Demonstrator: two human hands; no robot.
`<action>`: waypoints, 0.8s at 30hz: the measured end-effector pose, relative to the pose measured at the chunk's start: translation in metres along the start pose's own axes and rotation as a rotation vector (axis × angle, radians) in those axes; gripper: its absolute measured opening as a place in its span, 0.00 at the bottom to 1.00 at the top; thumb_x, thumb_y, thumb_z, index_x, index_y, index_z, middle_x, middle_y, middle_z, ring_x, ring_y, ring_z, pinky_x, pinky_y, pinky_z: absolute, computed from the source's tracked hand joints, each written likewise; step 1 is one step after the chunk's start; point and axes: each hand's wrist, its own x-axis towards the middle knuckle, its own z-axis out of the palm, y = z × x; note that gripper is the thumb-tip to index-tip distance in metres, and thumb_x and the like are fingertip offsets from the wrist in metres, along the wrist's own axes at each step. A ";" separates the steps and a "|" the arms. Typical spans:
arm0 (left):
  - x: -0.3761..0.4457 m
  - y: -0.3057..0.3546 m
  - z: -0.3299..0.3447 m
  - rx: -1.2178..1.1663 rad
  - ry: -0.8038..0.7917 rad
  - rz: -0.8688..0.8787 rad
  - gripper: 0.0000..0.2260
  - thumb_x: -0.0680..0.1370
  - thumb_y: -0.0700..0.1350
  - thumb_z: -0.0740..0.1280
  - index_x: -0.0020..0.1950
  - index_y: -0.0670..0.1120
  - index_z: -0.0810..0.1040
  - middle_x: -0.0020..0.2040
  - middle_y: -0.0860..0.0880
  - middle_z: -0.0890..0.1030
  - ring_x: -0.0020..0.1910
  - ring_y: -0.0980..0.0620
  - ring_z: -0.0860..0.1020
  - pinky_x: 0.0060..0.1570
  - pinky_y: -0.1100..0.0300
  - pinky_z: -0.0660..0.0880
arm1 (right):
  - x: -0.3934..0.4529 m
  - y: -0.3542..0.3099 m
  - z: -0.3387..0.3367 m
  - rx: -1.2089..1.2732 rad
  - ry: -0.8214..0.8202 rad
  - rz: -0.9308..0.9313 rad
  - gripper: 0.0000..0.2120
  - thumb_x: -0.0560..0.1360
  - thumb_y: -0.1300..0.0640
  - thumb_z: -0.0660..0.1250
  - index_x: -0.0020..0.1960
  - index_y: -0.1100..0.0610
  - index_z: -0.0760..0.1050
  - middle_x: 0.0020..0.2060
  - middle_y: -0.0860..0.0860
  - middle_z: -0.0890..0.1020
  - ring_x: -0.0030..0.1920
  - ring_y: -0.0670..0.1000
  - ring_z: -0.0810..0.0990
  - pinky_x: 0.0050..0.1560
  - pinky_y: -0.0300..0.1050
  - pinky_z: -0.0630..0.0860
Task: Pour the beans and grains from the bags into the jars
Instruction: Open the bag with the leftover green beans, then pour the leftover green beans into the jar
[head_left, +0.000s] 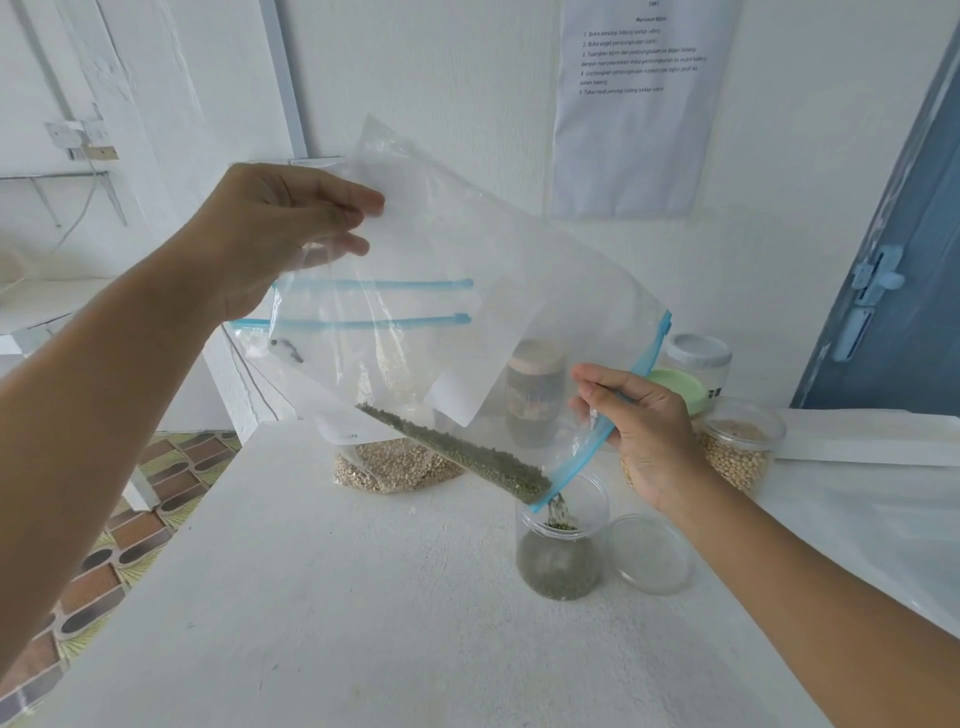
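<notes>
Your left hand (270, 234) is raised high, fingers pinched on the bottom corner of one clear zip bag (467, 291); your right hand (639, 431) sits lower, fingers clamped on its blue zip edge. Green beans (467, 452) slide to the lowest corner, directly above one open jar (561, 551) on the white table (311, 597). Behind: one bag of pale grains (395, 467), one open jar of pale beans (737, 452), one loose lid (652, 553).

Green beans pouring from bag to jar

Both hands tilt a clear zip bag (457, 312); its low corner spills green beans (462, 452) into an open jar (561, 545) on the white desk (337, 597).
</notes>
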 end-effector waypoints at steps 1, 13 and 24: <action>0.000 0.001 0.000 -0.001 -0.003 0.003 0.10 0.80 0.34 0.70 0.56 0.46 0.86 0.55 0.50 0.87 0.48 0.49 0.85 0.63 0.54 0.80 | 0.000 0.000 0.000 0.000 0.000 -0.001 0.10 0.77 0.66 0.72 0.50 0.53 0.88 0.48 0.52 0.88 0.48 0.52 0.88 0.48 0.41 0.82; 0.005 0.003 0.005 -0.027 -0.044 0.028 0.11 0.80 0.34 0.70 0.57 0.46 0.86 0.53 0.52 0.88 0.48 0.50 0.85 0.64 0.54 0.80 | -0.003 0.002 -0.004 0.016 0.022 0.006 0.10 0.77 0.67 0.72 0.51 0.54 0.87 0.49 0.52 0.88 0.47 0.52 0.88 0.45 0.40 0.81; -0.005 -0.004 0.001 0.151 -0.301 0.046 0.22 0.79 0.30 0.70 0.68 0.51 0.80 0.70 0.55 0.79 0.55 0.49 0.87 0.53 0.59 0.83 | -0.003 0.011 -0.012 0.084 0.041 0.023 0.18 0.57 0.50 0.80 0.46 0.52 0.89 0.48 0.52 0.88 0.45 0.51 0.87 0.46 0.38 0.81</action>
